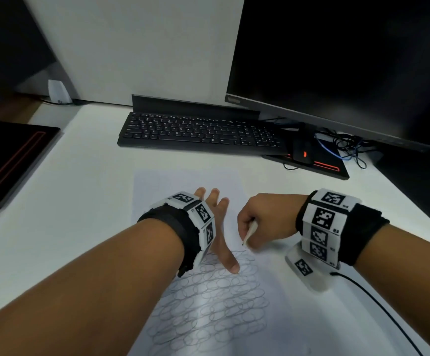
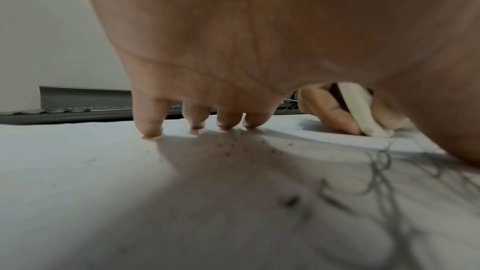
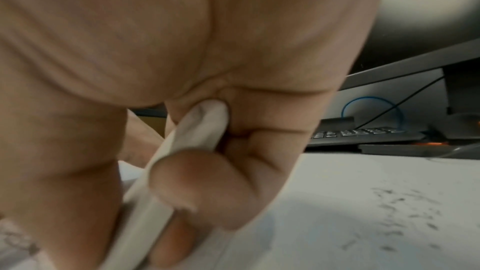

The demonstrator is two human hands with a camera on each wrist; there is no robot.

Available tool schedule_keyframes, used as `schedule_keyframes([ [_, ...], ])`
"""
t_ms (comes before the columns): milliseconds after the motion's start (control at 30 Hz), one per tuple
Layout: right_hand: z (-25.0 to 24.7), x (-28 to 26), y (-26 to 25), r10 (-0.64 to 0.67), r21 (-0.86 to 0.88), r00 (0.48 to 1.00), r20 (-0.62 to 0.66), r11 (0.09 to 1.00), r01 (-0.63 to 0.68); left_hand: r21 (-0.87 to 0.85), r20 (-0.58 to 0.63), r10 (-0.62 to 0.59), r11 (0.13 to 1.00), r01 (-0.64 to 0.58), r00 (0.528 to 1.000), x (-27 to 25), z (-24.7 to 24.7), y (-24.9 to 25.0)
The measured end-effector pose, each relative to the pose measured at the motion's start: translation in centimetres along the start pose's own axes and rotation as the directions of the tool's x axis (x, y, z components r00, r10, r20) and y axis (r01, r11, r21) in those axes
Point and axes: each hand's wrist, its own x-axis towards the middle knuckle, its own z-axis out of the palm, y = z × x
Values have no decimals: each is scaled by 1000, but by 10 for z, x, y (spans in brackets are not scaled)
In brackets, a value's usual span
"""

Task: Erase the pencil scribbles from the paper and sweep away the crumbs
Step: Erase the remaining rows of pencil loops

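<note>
A white sheet of paper (image 1: 183,183) lies on the desk, its near half covered in looping pencil scribbles (image 1: 214,304). My left hand (image 1: 219,227) presses flat on the sheet above the scribbles, fingers straight and spread; the fingertips (image 2: 150,128) touch the paper. My right hand (image 1: 255,222) grips a long white eraser (image 1: 249,232), whose lower tip meets the paper at the scribbles' top right edge. The right wrist view shows thumb and fingers wrapped round the eraser (image 3: 197,130). Dark crumbs (image 2: 233,147) dot the paper near my left fingertips, and more crumbs (image 3: 405,213) lie beside my right hand.
A black keyboard (image 1: 198,132) lies beyond the paper, under a dark monitor (image 1: 337,60). A mouse (image 1: 302,151) sits on a black mat (image 1: 332,168) beside tangled cables (image 1: 347,147). Another black pad (image 1: 11,160) lies far left. A black cable (image 1: 378,304) trails from my right wrist.
</note>
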Motion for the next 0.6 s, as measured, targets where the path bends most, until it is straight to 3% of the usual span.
schedule_keyframes([
  [133, 2, -1, -7, 31, -54, 1000, -2, 998, -31, -26, -56, 31, 999, -33, 998, -11, -6, -8],
  [267, 0, -1, -11, 50, -104, 999, 22, 993, -48, -79, -75, -48, 996, 43, 996, -37, -9, -57],
  [400, -7, 0, -12, 91, -186, 993, 72, 980, -76, -13, 25, -162, 987, 162, 986, -65, 12, -103],
  [500, -20, -6, -25, 164, -310, 985, 48, 940, -141, 11, 61, -180, 984, 180, 982, -73, 26, -114],
  [567, -27, -10, -41, 134, -198, 989, -67, 969, -145, -17, 68, -171, 985, 172, 983, -71, 29, -117],
  [600, -26, -10, -53, 99, -1, 985, -140, 995, -100, -29, 64, -170, 985, 172, 983, -70, 30, -117],
])
